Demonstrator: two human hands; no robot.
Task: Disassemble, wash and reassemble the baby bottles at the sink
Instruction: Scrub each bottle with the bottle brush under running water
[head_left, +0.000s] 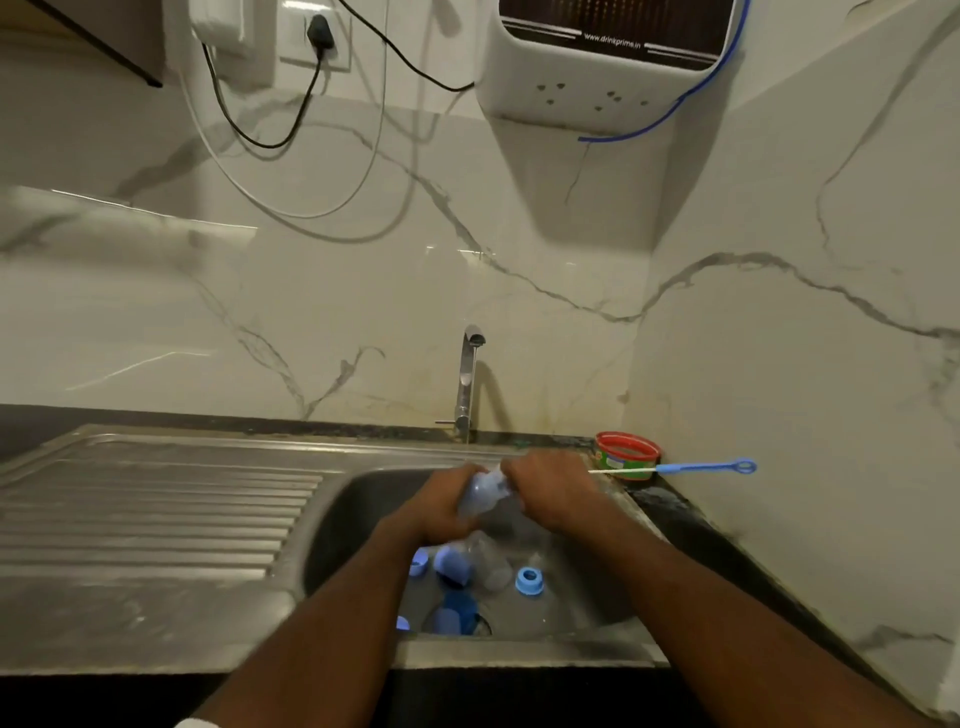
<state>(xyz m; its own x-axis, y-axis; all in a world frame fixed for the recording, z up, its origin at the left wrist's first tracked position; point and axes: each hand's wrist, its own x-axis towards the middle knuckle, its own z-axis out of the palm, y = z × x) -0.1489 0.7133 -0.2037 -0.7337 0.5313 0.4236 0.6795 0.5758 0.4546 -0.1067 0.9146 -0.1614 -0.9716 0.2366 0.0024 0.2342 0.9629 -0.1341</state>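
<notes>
From the head camera I see both hands over the steel sink (358, 499), just in front of the tap (469, 384). The left hand (441, 506) has its fingers curled around the body of a pale blue baby bottle (480, 496), which lies tilted between the two hands. The right hand (550, 491) grips the upper end of the same bottle with curled fingers; which part it holds there I cannot tell, because the picture is blurred.

Below the hands, on the bottom of the sink, lie more bottle parts: a blue ring (529, 579), a blue cap (453, 564), a clear bottle body (491, 564) between them, and further blue pieces (454, 618) near the drain.

On the counter to the right of the sink stands a red-rimmed tub (627, 456), near the wall. A thin bottle brush (691, 468) with a blue handle lies just beside it, its loop end pointing right. To the left is the ribbed draining board (156, 509).
</notes>
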